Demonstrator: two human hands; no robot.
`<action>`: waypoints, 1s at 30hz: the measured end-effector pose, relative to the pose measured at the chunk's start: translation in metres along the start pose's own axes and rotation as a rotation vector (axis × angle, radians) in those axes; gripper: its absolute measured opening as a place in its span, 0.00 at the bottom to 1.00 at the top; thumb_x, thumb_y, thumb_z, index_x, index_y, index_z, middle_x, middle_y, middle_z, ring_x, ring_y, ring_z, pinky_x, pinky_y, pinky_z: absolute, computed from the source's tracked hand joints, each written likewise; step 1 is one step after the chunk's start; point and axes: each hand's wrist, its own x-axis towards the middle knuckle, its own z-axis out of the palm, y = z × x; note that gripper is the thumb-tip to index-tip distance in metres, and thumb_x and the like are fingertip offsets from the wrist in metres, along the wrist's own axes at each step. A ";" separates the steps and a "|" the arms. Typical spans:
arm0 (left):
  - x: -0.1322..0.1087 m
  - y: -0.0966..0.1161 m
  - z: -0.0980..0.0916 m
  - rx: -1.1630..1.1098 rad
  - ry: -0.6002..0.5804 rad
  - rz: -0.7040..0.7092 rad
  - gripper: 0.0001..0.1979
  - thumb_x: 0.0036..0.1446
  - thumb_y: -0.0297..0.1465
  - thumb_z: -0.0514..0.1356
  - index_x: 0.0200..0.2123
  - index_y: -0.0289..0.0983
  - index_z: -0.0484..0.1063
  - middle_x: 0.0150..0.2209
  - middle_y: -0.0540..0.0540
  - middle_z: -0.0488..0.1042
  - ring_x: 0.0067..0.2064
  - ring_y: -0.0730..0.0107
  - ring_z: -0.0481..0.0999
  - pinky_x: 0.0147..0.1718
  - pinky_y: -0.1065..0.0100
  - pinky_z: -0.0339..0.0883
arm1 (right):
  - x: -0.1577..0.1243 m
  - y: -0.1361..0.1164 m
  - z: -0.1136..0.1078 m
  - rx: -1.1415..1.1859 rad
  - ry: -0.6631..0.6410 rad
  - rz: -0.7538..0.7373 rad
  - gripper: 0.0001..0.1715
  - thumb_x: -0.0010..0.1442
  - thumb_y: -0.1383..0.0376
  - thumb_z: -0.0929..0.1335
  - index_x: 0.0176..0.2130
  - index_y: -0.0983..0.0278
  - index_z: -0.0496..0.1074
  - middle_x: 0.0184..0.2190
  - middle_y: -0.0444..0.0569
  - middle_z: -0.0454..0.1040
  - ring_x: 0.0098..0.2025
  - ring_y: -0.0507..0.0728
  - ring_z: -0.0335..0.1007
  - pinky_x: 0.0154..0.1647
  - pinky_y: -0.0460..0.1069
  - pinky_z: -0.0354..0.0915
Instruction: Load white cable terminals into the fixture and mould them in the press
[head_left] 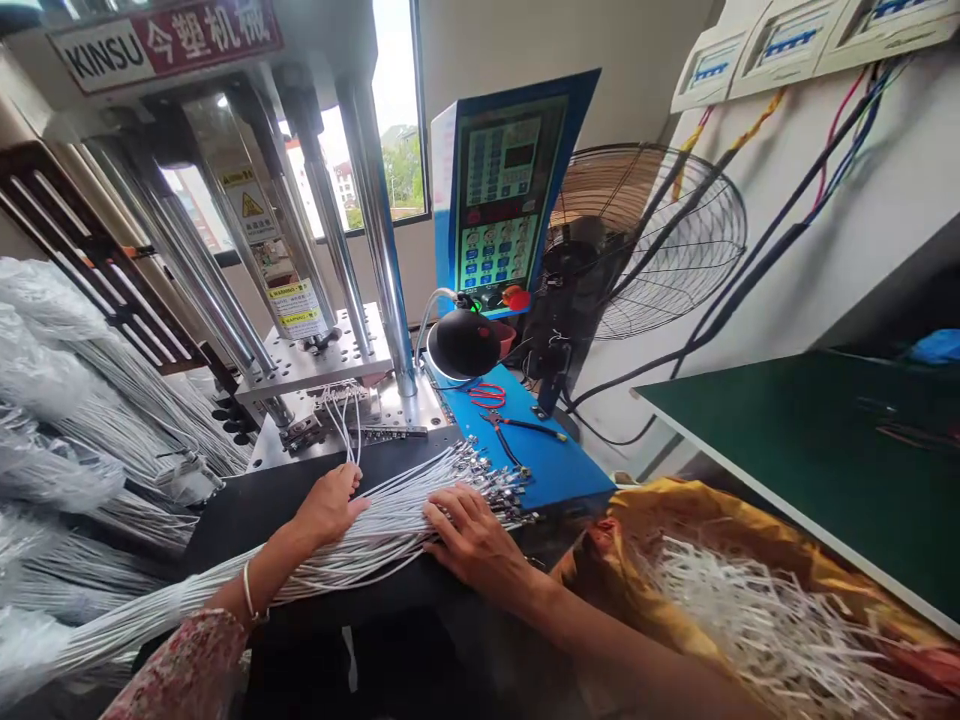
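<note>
My left hand (330, 508) is closed in a pinch on a few white cables (351, 425). From its fingers these cables run up to a metal mould (341, 395) under the press plate. A thick bundle of white cables (394, 505) lies across the black work surface, passing below my left forearm. My right hand (465, 530) lies over this bundle near its end, fingers curled on the cables; its fingertips are partly hidden. Just beyond it are the metal connector ends (491, 475) of the bundle.
A moulding press (319, 370) stands ahead. On the blue mat (559, 475) lie cutters (517, 430) and red-handled scissors (487, 395) near a black lamp (465, 342). At right are a sack of white scraps (750, 610), a fan (652, 240) and a green table (810, 440). Wrapped cables (67, 400) hang left.
</note>
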 end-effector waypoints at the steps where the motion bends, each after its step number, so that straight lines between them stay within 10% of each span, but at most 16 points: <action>1: 0.007 0.001 -0.001 0.035 -0.035 -0.029 0.12 0.51 0.34 0.61 0.39 0.36 0.69 0.39 0.41 0.75 0.40 0.59 0.75 0.38 0.64 0.65 | 0.001 0.000 0.000 -0.001 0.010 0.001 0.20 0.62 0.63 0.69 0.52 0.66 0.67 0.49 0.56 0.70 0.53 0.63 0.63 0.61 0.63 0.59; 7: 0.015 -0.008 -0.001 -0.012 -0.159 0.070 0.11 0.48 0.33 0.59 0.18 0.38 0.62 0.20 0.50 0.64 0.26 0.67 0.65 0.28 0.67 0.53 | 0.002 -0.003 0.002 -0.018 0.051 0.043 0.16 0.62 0.67 0.68 0.50 0.66 0.68 0.47 0.55 0.70 0.52 0.63 0.62 0.58 0.62 0.60; 21: 0.006 -0.014 0.002 -0.688 -0.109 -0.102 0.20 0.60 0.48 0.50 0.29 0.38 0.64 0.23 0.53 0.65 0.23 0.72 0.64 0.20 0.73 0.55 | 0.030 -0.037 0.002 0.292 0.048 -0.071 0.14 0.64 0.67 0.65 0.50 0.65 0.65 0.46 0.54 0.69 0.51 0.60 0.63 0.57 0.60 0.63; 25: -0.003 -0.008 -0.008 -0.552 0.102 0.004 0.20 0.61 0.47 0.50 0.26 0.39 0.65 0.28 0.49 0.70 0.31 0.68 0.70 0.32 0.68 0.66 | 0.058 -0.043 0.019 0.363 -0.020 0.058 0.14 0.64 0.69 0.64 0.50 0.66 0.65 0.49 0.57 0.69 0.53 0.60 0.62 0.53 0.58 0.67; 30: 0.001 0.009 -0.025 -0.679 0.161 -0.368 0.17 0.57 0.49 0.59 0.32 0.40 0.71 0.29 0.51 0.72 0.29 0.67 0.71 0.27 0.68 0.68 | 0.072 -0.029 0.017 0.430 -0.267 0.192 0.13 0.62 0.64 0.68 0.46 0.67 0.69 0.46 0.56 0.73 0.51 0.61 0.67 0.55 0.56 0.66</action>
